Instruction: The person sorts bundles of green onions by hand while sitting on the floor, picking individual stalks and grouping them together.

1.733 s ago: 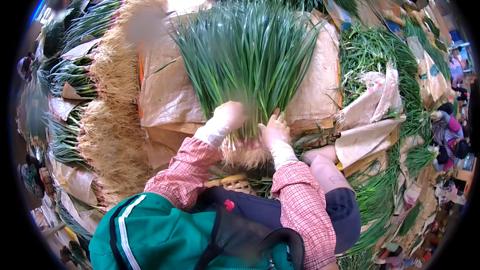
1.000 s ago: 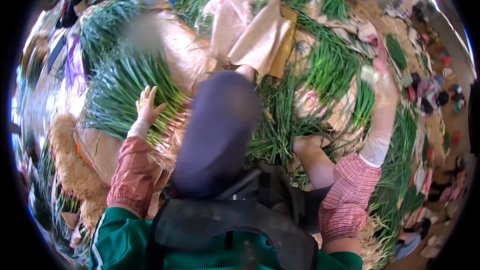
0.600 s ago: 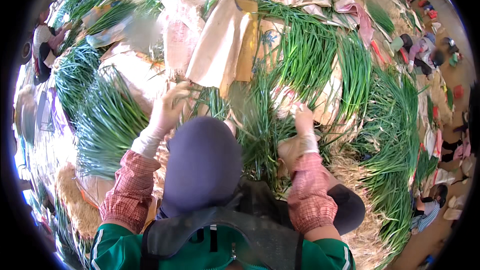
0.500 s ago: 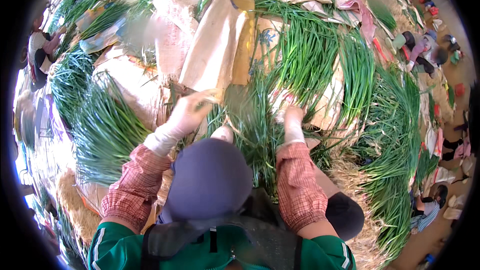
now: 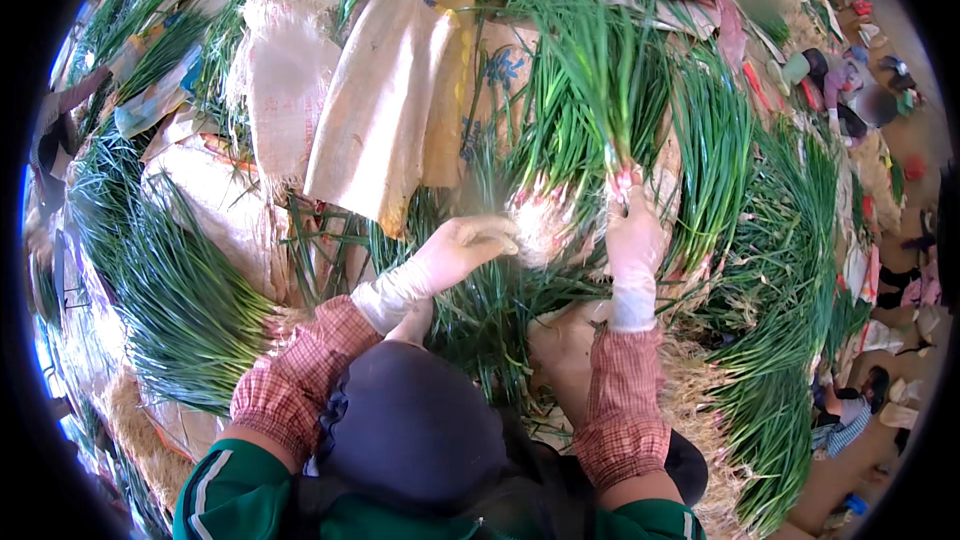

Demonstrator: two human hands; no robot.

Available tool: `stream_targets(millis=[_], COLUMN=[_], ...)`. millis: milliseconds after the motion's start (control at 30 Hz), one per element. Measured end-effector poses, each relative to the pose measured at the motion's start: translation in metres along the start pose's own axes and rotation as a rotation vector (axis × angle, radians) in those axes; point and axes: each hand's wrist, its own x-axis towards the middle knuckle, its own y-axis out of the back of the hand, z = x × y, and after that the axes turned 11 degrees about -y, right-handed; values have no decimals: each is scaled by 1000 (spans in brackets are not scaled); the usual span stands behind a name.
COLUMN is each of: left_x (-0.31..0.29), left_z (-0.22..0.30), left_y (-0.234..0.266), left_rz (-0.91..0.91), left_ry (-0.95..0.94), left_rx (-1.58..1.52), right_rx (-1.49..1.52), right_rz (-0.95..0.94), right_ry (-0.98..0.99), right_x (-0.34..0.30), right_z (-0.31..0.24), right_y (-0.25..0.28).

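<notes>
My right hand, in a pale glove, is closed round the root ends of a few spring onions. Their green leaves point away from me, over a larger pile of spring onions. To the left, my gloved left hand reaches toward the white roots of that pile. Its fingers are stretched out and slightly blurred, with nothing visible in them. Under and between both hands lie loose green leaves.
Woven sacks lie beyond my left hand. Another heap of spring onions is at left, and a bundle lies right of the pile. Dry, straw-coloured roots edge the right-hand heap. Other people are at the far right.
My right hand has moved right and now grips a few spring onions, lying over the pile. My left hand has moved right and down, toward the roots. The whole view has shifted slightly.
</notes>
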Motion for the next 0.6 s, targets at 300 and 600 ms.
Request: stream_targets(millis=[300,600], left_x=[21,-7], left_z=[-22,-52], left_y=[-20,12], left_rz=[48,143], left_ry=[377,405], left_rx=[-675,-878], right_rx=[303,1194], right_rz=[-333,-1100], right_ry=[72,-198], right_x=[-63,-94], right_z=[-18,-49], right_y=[-9,-61])
